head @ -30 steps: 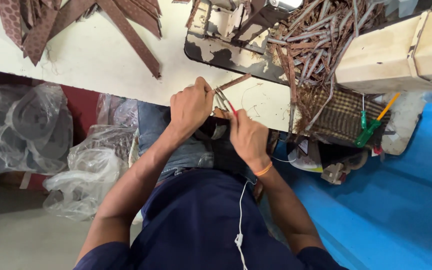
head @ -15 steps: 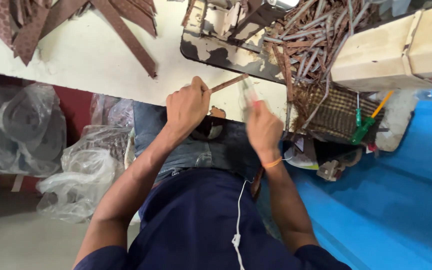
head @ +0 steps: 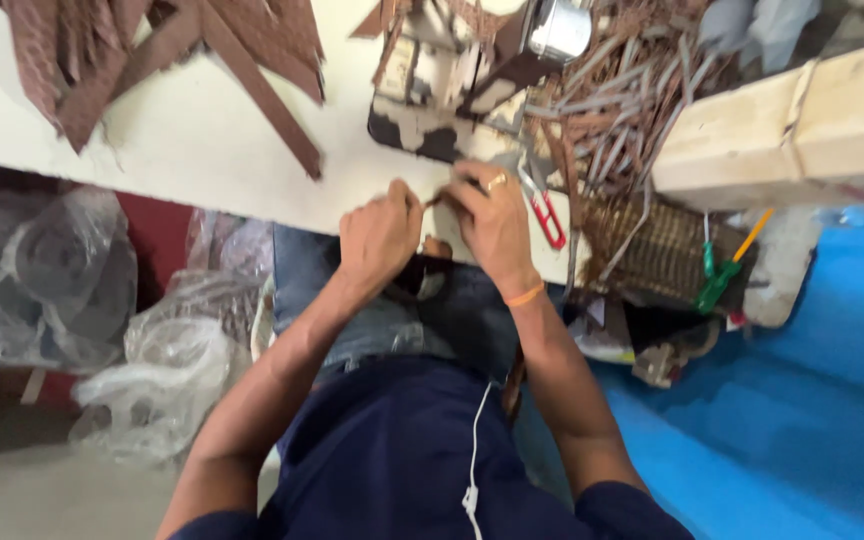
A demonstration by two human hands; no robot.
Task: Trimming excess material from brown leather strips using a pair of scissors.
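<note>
Right hand has dropped the red-handled scissors beside it.

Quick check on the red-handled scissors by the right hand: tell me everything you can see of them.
The red-handled scissors lie flat on the pale worktable, just right of the right hand. Two thin red loop handles point toward the table's near edge; the pale metal blades run up and left, partly hidden behind the fingers. Whether the hand touches them is unclear. A heap of brown strips lies just beyond. Motion blur hides finer detail.
</note>
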